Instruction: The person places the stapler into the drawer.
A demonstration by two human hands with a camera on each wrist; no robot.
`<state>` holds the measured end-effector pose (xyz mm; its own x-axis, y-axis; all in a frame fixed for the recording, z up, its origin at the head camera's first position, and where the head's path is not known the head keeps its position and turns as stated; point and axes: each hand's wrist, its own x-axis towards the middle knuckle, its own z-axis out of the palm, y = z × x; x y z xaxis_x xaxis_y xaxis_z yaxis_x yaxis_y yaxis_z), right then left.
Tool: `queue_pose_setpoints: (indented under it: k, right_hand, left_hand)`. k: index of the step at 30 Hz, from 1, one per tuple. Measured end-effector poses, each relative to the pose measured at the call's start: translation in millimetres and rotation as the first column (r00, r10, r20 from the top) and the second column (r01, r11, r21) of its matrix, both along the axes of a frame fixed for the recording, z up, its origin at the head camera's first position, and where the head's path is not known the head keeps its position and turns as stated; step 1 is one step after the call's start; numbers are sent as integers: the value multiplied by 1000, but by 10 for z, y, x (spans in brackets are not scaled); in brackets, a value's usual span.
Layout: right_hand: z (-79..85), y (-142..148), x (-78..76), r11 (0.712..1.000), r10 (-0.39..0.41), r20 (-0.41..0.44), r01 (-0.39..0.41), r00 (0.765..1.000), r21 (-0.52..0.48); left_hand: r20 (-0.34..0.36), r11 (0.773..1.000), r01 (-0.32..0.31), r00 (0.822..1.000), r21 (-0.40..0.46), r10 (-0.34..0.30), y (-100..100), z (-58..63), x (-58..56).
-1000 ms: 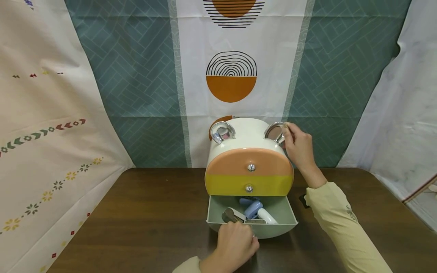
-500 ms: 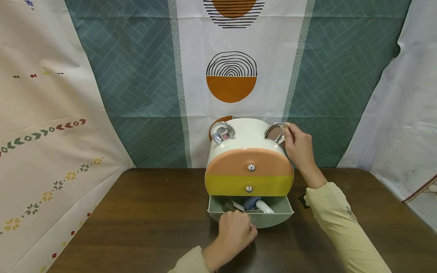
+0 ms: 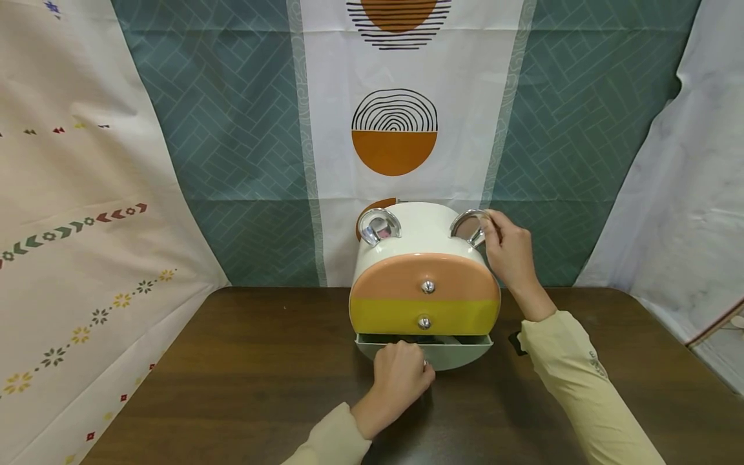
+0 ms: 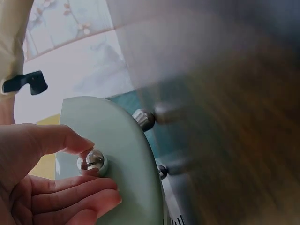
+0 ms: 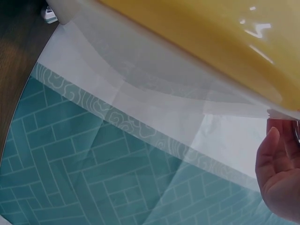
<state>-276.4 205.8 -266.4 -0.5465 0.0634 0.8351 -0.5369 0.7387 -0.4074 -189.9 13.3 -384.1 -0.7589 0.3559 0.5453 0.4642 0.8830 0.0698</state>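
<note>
A round-topped white cabinet (image 3: 415,226) with an orange and a yellow drawer front stands on the table. Its pale green bottom drawer (image 3: 465,357) is pulled out a short way, with only a narrow slot of its inside showing. My left hand (image 3: 401,374) is at that drawer's front; in the left wrist view its thumb and forefinger pinch the round silver knob (image 4: 97,160). Up at the cabinet's top right, my right hand (image 3: 511,253) grips the chrome ear-shaped ring (image 3: 455,224). The right wrist view shows this hand only at its edge, beside the cabinet's glossy side.
Another chrome ring (image 3: 396,223) sits at the top left of the cabinet. The orange front (image 3: 389,278) and yellow front (image 3: 383,316) each have a silver knob. A small dark object (image 3: 516,342) lies near the right sleeve. A patterned cloth (image 3: 244,142) hangs behind the brown table (image 3: 261,374).
My left hand has pushed the green drawer inward toward the cabinet. The blue, white and brown items inside are now mostly hidden. My right hand has stayed on the ring.
</note>
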Motion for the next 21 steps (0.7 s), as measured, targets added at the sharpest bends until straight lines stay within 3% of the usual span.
queue_pose_setpoints:
  k: [7, 21]
  right_hand:
    - [7, 9, 19, 1000, 2, 7, -2, 1000, 10]
    - [8, 17, -6, 1000, 10, -5, -9, 1000, 28]
  left_hand:
    - [-17, 1000, -23, 1000, 18, 23, 17, -28, -106]
    - [2, 999, -11, 1000, 30, 11, 8, -18, -161]
